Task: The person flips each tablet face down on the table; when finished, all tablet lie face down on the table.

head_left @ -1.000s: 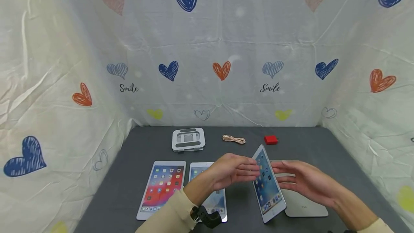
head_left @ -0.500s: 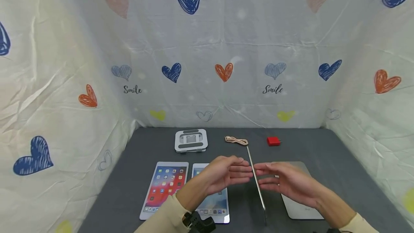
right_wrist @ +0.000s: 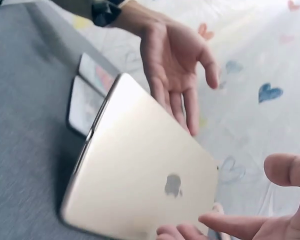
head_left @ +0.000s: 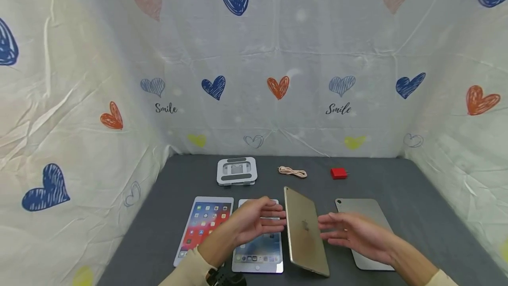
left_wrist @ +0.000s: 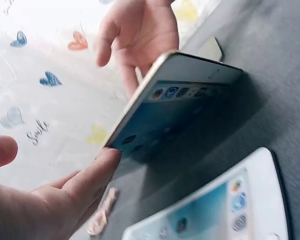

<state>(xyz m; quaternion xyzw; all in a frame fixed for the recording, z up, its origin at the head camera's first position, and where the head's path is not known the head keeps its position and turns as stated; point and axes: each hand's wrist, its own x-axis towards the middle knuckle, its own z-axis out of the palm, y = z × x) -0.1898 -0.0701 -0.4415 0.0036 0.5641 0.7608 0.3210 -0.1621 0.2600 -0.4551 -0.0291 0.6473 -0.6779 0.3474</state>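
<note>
A gold-backed tablet [head_left: 305, 235] stands tilted on its long edge between the two hands, leaning left so its back faces up and right. The left hand [head_left: 255, 222] has its fingers straight, with fingertips right at the tablet's upper edge on the screen side. In the left wrist view the lit screen [left_wrist: 165, 107] faces down towards the table. My right hand [head_left: 353, 235] is held beside the back, fingers extended and thumb apart. Left of the standing tablet lies a white tablet [head_left: 259, 250], screen up, partly covered by the left hand.
Another white tablet [head_left: 204, 226] with a red and blue screen lies at left. A silver tablet [head_left: 369, 208] lies back up at right, partly behind the right hand. Along the back are a folded stand [head_left: 237, 171], a coiled cable [head_left: 293, 171] and a red charger plug [head_left: 339, 173].
The tablet has tipped from leaning right with its screen showing, through upright, to leaning left with its gold back showing. Both hands have shifted left with fingers extended.
</note>
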